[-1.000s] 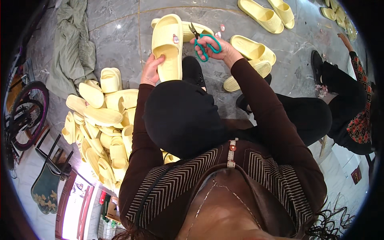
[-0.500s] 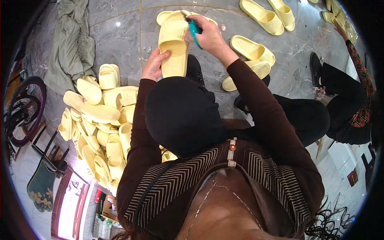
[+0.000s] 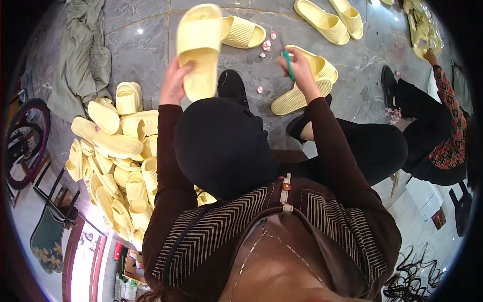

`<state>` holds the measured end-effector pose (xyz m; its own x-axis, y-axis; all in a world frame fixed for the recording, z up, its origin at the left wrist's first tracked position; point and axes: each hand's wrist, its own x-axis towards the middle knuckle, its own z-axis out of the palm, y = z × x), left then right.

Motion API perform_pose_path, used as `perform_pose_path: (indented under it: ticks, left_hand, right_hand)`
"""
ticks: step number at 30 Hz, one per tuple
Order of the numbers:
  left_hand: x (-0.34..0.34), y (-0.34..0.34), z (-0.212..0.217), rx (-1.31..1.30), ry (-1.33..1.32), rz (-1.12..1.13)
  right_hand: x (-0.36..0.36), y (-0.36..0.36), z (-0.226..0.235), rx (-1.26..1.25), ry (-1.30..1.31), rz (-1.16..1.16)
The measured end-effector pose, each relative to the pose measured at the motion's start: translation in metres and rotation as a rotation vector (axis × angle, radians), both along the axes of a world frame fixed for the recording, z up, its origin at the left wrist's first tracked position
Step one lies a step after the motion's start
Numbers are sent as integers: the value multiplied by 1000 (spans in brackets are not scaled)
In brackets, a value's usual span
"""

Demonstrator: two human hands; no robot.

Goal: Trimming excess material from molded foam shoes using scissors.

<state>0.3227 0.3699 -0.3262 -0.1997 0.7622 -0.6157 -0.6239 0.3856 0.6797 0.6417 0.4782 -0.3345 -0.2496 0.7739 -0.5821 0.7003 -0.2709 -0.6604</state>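
My left hand grips a pale yellow slide slipper by its heel end, thumb on the footbed and toe pointing away from me. My right hand is closed round teal-handled nippers; their jaws are hard to see in this blur. It hangs apart from the held slipper, above a yellow slipper on the floor. Another slipper lies sole up just below that one. Beyond my left hand, a ribbed slipper rests partly behind the held one.
A large heap of yellow slippers lies at my left, near a crumpled grey-green cloth. Small pinkish scraps dot the tiled floor. A finished-looking pair of slippers sits far right. Another person's hand reaches toward more slippers.
My right hand with the nippers has moved right, away from the held slipper. My left hand has shifted the slipper left, uncovering pink scraps and the ribbed slipper behind.
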Motion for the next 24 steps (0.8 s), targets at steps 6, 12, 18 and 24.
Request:
perform_pose_path:
  ticks: [6, 12, 18, 24]
  left_hand:
    - [74, 80, -4, 224, 25, 111]
    - [117, 109, -9, 129, -76, 297]
    - [110, 100, -3, 160, -78, -478]
    - [95, 102, 2, 328, -17, -782]
  right_hand:
    - [-37, -8, 37, -209, 698, -459]
    - [-43, -17, 44, -99, 761, -700]
    - [9, 70, 46, 315, 367, -434]
    - [34, 113, 59, 107, 341, -161]
